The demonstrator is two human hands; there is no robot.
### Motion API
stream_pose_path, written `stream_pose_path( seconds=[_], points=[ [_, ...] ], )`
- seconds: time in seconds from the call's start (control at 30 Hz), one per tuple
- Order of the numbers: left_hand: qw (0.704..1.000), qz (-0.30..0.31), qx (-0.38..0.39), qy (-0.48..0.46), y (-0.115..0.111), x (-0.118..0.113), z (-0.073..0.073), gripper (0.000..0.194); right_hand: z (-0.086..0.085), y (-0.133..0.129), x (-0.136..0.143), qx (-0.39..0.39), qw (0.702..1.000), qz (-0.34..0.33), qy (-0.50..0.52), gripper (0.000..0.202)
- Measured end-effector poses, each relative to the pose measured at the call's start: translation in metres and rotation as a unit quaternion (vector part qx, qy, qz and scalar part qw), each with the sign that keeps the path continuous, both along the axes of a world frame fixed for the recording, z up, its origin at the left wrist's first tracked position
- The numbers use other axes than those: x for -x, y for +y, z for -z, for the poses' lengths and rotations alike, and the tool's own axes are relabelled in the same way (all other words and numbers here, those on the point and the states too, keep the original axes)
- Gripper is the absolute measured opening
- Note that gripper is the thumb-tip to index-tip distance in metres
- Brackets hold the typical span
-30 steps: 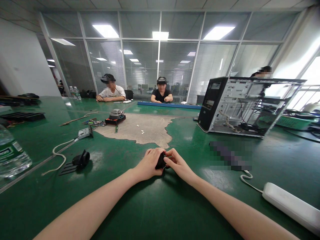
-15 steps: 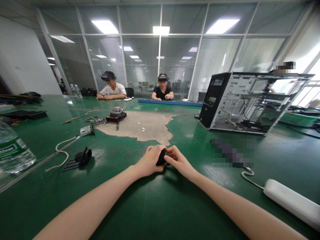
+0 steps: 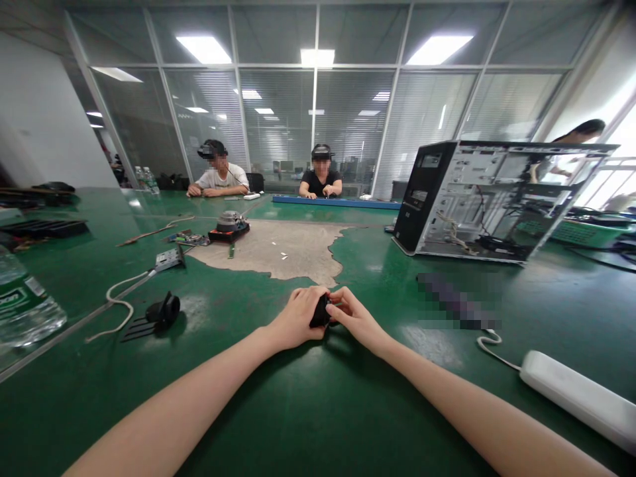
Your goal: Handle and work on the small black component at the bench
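On the green table (image 3: 268, 411), the computer case (image 3: 462, 199) stands where it was, while the person (image 3: 579, 134) behind it has come into fuller view. Little has changed up front: the left hand (image 3: 299, 319) still wraps the black part (image 3: 318, 314), and the right hand (image 3: 356, 319) keeps fingers narrowed at its right side, grip unclear, so handling apparently continues without visible progress.

Grn table (image 3: 258, 411) under your L hand (image 3: 297, 319) & R hand (image 3: 356, 322), w/ a bare tan patch (image 3: 288, 248) just past them. Well beyond, you're facing a glass wall (image 3: 278, 36) w/ blinds (image 3: 352, 119); bright lts (image 3: 440, 50) show in its panes. White wall (image 3: 40, 119) far L of your hands, bright window (image 3: 629, 136) far R.
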State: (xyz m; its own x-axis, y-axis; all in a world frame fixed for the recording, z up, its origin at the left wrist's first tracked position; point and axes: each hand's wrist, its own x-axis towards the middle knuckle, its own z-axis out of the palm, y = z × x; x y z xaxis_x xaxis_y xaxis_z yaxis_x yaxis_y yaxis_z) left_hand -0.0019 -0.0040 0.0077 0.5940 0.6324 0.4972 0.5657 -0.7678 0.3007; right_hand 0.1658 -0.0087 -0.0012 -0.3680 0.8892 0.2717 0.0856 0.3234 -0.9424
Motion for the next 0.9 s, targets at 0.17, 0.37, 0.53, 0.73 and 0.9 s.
stream_pose_path(
  seconds=[0.17, 0.37, 0.53, 0.73, 0.9],
  points=[
    [1.0, 0.002, 0.007, 0.002, 0.0011, 0.0001, 0.0001, 0.058, 0.0027, 0.002, 0.0001, 0.004, 1.0, 0.016, -0.009, 0.025],
    [1.0, 0.005, 0.006, 0.003, -0.0003, 0.0007, -0.0016, 0.054, -0.0028, -0.0032, -0.0021, -0.007, 0.999, -0.029, 0.013, 0.025],
    [1.0, 0.013, 0.007, 0.001, -0.0006, 0.0002, -0.0031, 0.055, -0.0004, -0.0003, -0.0004, 0.008, 1.0, 0.009, 0.002, 0.022],
    [1.0, 0.009, 0.009, 0.0, -0.0005, -0.0005, -0.0024, 0.055, 0.0001, -0.0018, -0.0028, -0.005, 1.0, -0.017, 0.001, 0.025],
    [1.0, 0.005, 0.005, -0.001, -0.0005, -0.0013, -0.002, 0.056, -0.0026, -0.0033, -0.002, 0.006, 1.0, -0.019, 0.02, 0.021]
  ],
)
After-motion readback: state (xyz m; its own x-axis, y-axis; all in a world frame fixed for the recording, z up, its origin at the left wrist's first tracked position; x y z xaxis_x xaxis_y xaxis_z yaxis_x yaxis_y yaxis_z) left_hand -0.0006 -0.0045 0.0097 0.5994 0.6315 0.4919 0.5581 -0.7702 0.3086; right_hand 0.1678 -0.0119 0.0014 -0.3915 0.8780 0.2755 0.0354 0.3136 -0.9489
